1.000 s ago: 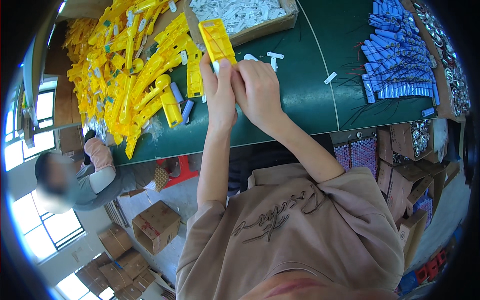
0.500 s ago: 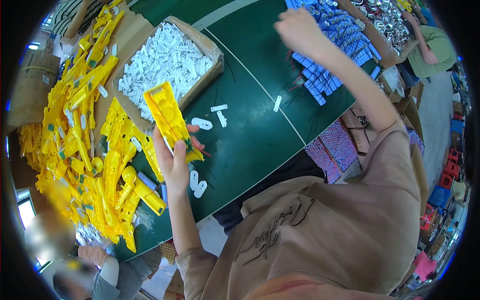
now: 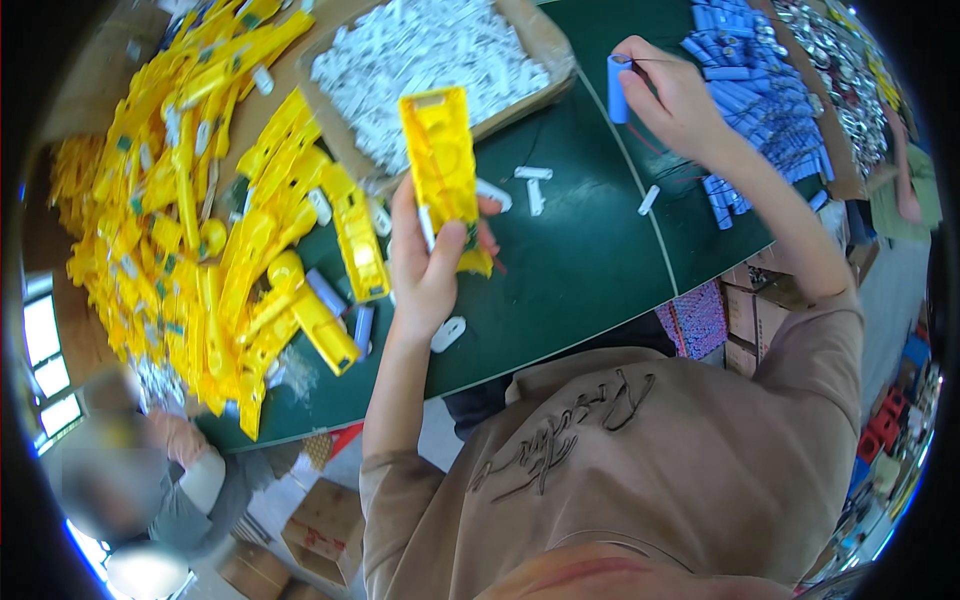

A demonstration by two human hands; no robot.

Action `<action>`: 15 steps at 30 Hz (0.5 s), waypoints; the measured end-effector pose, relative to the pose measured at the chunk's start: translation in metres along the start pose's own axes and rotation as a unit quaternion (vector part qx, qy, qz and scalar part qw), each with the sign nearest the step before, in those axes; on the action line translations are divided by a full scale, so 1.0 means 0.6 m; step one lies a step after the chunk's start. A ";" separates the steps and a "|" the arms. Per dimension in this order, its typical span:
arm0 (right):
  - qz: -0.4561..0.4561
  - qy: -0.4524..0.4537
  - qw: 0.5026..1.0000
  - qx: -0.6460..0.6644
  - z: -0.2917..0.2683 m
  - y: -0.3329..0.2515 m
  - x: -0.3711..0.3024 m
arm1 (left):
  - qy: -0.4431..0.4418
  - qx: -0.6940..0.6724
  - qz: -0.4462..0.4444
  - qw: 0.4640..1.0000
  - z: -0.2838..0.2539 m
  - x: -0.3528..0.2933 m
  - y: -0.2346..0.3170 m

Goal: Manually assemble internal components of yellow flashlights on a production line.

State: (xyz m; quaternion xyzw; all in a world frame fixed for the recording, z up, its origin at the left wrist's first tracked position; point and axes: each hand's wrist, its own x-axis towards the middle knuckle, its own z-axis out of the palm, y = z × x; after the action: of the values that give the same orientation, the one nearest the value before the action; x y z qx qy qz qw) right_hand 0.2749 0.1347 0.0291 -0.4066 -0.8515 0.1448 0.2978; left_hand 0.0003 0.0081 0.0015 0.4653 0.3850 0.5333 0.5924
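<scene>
My left hand (image 3: pixel 432 250) is closed round the lower part of a yellow plastic housing (image 3: pixel 441 150), its hollow inside facing up and a small green board near my thumb. Between the thumb and fingers of my right hand (image 3: pixel 672 100) hangs a blue cylindrical battery (image 3: pixel 618 90) with thin wires. It is held over the green table, just left of a heap of blue batteries (image 3: pixel 760 110). Small white plastic pieces (image 3: pixel 536 188) lie on the table between my hands, and a white oval piece (image 3: pixel 448 334) rests below my left hand.
A cardboard box (image 3: pixel 560 62) full of white plastic parts stands beyond my left hand. Yellow housings (image 3: pixel 200 250) are piled along the left. Metal parts (image 3: pixel 830 70) fill a box at the far right. Another person (image 3: pixel 185 490) is at the lower left.
My right hand has come back from the battery heap with a blue battery in its fingers. My left hand still holds the yellow housing. The whole view has shifted.
</scene>
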 end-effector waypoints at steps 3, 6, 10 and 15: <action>0.100 0.045 0.937 0.333 0.092 -0.109 -0.009 | 0.026 0.020 0.003 0.999 0.010 0.000 -0.004; 0.085 0.146 0.928 0.334 0.176 -0.184 0.001 | 0.121 0.230 0.104 0.960 0.033 -0.005 -0.022; 0.051 0.256 0.955 0.143 0.208 -0.202 0.013 | 0.139 0.283 0.132 0.940 0.037 -0.013 -0.039; 0.061 0.224 0.970 0.067 0.206 -0.211 0.011 | 0.133 0.285 0.069 0.947 0.038 -0.016 -0.031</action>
State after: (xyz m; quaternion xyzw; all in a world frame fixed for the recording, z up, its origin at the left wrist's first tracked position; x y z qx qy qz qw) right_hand 0.1177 0.0596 -0.0027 -0.4586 -0.7250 0.1245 0.4986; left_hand 0.0259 -0.0047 -0.0107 0.5650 0.5632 0.4981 0.3398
